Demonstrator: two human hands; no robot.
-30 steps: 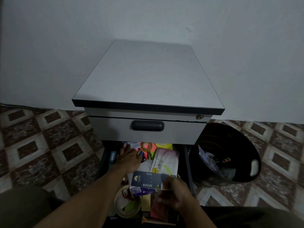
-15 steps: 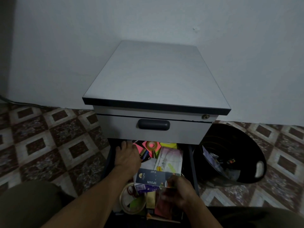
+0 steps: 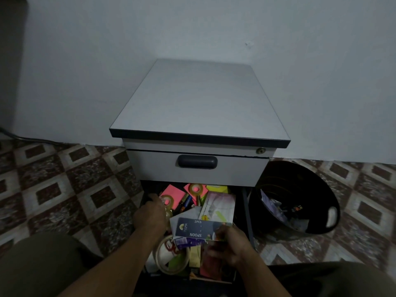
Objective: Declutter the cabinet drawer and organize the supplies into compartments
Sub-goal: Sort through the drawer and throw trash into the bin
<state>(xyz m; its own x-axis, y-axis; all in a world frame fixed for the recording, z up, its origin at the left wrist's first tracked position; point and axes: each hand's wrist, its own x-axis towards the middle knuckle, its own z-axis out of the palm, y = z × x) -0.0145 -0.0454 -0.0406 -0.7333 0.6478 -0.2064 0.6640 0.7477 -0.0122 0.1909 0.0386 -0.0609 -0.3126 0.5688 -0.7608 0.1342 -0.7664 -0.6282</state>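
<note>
The lower drawer of the grey cabinet stands pulled out and is crammed with supplies. My right hand pinches a dark blue card marked SPOON with other papers stacked under it. My left hand is down in the drawer's left side, fingers curled at the edge; what they hold is hidden. Pink sticky notes, a small tape roll, batteries and a pale packet lie at the back. A large tape roll lies at the front left.
The upper drawer with its dark handle is closed. A black waste bin holding scraps stands on the patterned tile floor right of the cabinet. A cable runs along the wall at the left.
My left hand has slid left off the sticky notes to the drawer's left edge, uncovering a tape roll. My right hand keeps its hold on the SPOON card.
</note>
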